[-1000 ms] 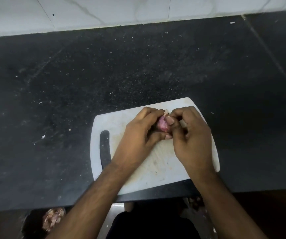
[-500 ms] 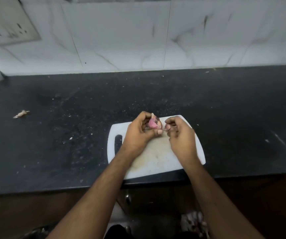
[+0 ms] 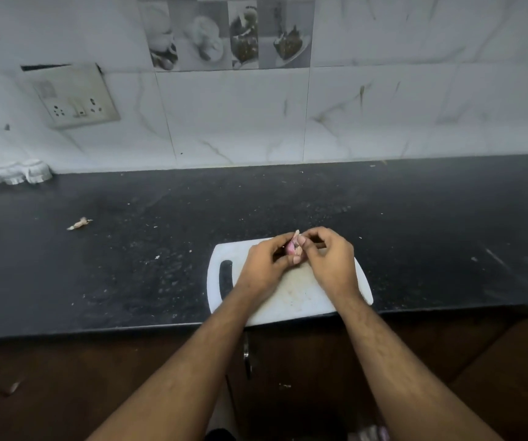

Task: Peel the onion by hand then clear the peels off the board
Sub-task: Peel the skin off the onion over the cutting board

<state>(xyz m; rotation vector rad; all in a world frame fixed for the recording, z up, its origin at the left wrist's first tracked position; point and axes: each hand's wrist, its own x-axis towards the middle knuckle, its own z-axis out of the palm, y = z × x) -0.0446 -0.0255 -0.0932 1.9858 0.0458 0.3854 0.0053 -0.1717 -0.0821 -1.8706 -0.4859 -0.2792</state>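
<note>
A small pink onion (image 3: 292, 245) is held just above the far edge of a white cutting board (image 3: 291, 294) that lies at the counter's front edge. My left hand (image 3: 264, 265) grips the onion from the left, fingers curled round it. My right hand (image 3: 328, 257) meets it from the right, thumb and fingertips pinching at the onion's skin. Most of the onion is hidden by my fingers. I see no loose peels on the board.
The board lies on a black speckled counter (image 3: 129, 265). A peel scrap (image 3: 79, 223) lies on the counter at far left. White small containers (image 3: 11, 171) stand against the tiled wall at back left, under a wall socket (image 3: 75, 97).
The view has tilted up and pulled back, showing the wall. My hands parted briefly, then the right hand came back onto the onion held in the left.
</note>
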